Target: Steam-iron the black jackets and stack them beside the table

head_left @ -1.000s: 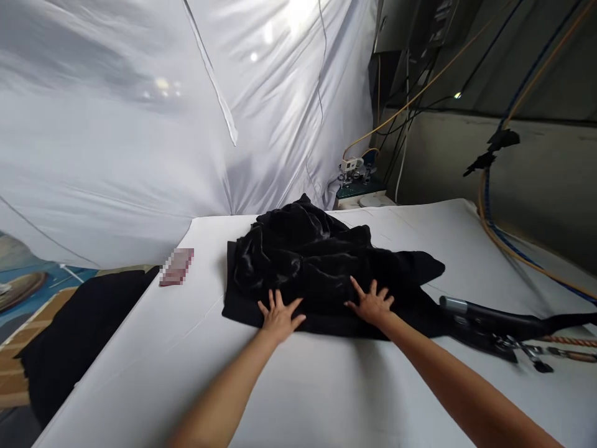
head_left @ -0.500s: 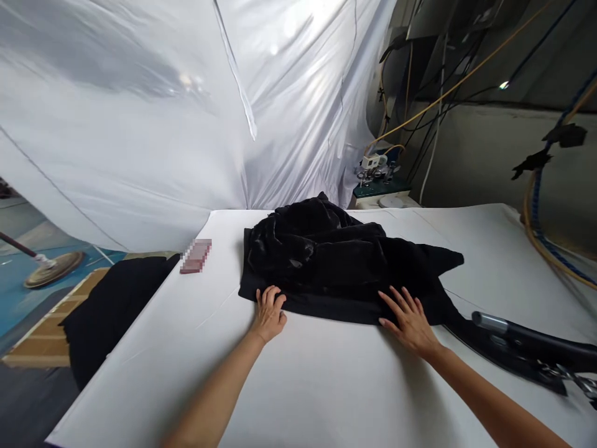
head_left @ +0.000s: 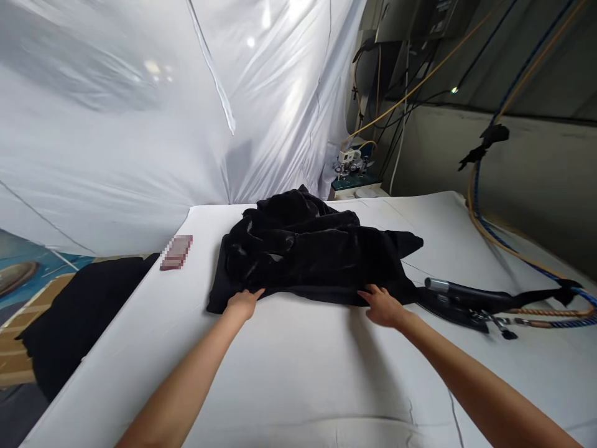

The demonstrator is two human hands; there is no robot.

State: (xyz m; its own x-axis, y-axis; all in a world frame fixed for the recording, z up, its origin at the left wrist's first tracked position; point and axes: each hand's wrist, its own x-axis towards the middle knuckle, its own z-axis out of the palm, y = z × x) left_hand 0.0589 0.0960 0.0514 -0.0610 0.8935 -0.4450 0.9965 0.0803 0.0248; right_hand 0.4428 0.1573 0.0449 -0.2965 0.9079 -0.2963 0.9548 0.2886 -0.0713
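Note:
A black garment (head_left: 321,255) with a shiny, plush-looking surface lies bunched on the white table. Its smooth front edge runs toward me, and a pointed part sticks out on the right. At the left of that edge, my left hand (head_left: 241,305) is closed on the cloth, its fingertips partly hidden. Farther right along the same edge, my right hand (head_left: 383,307) pinches the cloth between thumb and fingers. Between my hands the edge bows slightly off the table.
Right of the garment lies a black-handled tool (head_left: 466,292) with a metal end and hoses (head_left: 485,218). A pixelated reddish item (head_left: 177,252) is near the table's left edge. Black cloth (head_left: 88,298) covers cardboard at left. White sheeting (head_left: 140,124) hangs behind the table (head_left: 289,379).
My hands have gone from lying on the front edge with fingers spread to gripping it. The edge between them has risen a little. The view has swung right.

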